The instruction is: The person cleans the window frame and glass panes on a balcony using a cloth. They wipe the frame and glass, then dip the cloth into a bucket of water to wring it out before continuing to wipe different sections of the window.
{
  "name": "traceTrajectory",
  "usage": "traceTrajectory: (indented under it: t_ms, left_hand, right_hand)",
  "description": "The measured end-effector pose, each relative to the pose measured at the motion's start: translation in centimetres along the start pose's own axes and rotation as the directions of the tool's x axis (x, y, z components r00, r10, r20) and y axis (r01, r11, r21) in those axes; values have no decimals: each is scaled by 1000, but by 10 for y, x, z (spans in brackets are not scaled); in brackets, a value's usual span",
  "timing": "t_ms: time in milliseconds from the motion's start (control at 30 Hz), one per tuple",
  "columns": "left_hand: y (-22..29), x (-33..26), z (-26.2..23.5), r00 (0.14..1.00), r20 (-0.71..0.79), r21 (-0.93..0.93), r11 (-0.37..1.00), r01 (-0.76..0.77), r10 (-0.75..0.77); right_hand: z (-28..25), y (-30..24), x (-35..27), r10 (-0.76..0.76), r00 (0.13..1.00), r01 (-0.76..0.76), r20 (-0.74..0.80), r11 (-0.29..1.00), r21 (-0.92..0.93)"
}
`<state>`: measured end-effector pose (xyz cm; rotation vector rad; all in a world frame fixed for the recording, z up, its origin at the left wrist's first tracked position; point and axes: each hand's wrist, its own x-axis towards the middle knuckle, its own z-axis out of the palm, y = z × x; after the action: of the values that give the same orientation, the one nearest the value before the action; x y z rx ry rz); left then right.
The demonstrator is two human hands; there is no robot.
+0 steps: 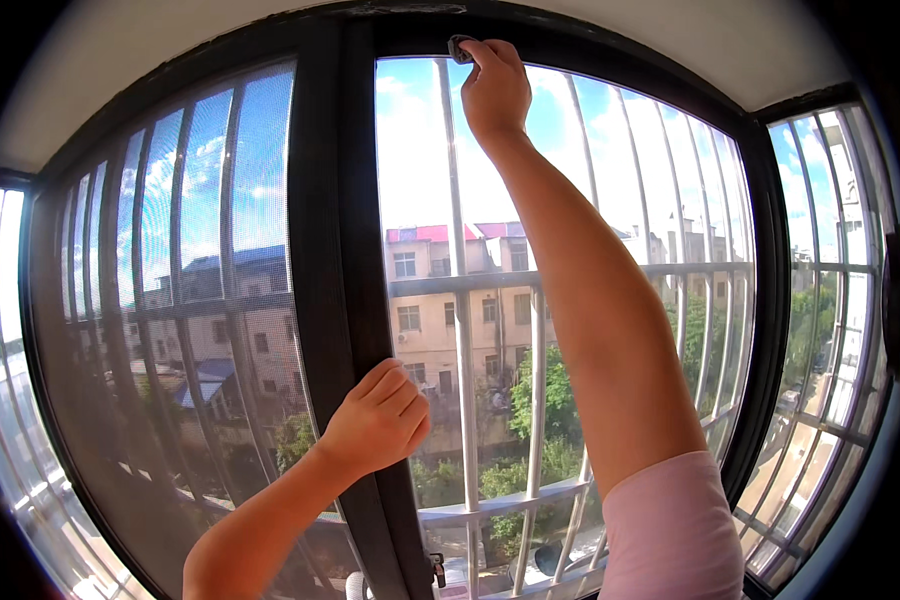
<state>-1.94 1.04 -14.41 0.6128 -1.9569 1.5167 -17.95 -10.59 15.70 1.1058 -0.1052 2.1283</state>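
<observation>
A wide window with a dark frame (355,200) fills most of the view, its edges bowed, with narrower barred panes angled off at both sides. A dark mesh screen (100,420) covers its left half, and a thick upright post (325,230) stands between that and the brighter right half. Pale metal bars (461,340) run up and across outside. Beyond them rises a tan building (432,265) with a reddish roof, under blue sky and white cloud, and green trees (545,400) grow lower down. The right arm stretches up across the right half, bare below a pale pink sleeve (675,520). The left hand (378,418) lies at the post's right edge, low in the window, fingers curled; whether they grip the edge or only rest there, I cannot tell. The right hand (497,90) is up at the frame's top rail, fingers and thumb pinched around a wad. A small latch (437,570) sits near the post's foot. That dark grey wad (459,48) appears at the rail's lower edge, just left of the knuckles.
</observation>
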Motion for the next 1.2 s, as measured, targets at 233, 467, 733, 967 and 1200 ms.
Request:
traceTrajectory:
  t_ms: [233, 467, 733, 967, 1200]
  left_hand:
    - [3, -4, 13, 999, -9, -45, 998, 35, -36]
    - [0, -3, 2, 999, -7, -45, 998, 54, -54]
    - [4, -1, 8, 998, -16, -52, 997, 54, -55]
    - [2, -2, 9, 998, -32, -57, 997, 51, -52]
    - [4, -6, -3, 999, -25, -60, 997, 41, -43]
  right_hand:
    - [85, -22, 3, -12, 994, 13, 110, 1000, -13]
    - [93, -3, 31, -188, 863, 264, 469, 959, -101]
    - [27, 126, 53, 178, 891, 88, 417, 835, -543]
    - [83, -1, 12, -201, 911, 277, 361, 945, -172]
    - [43, -18, 26, -186, 981, 193, -55, 967, 164]
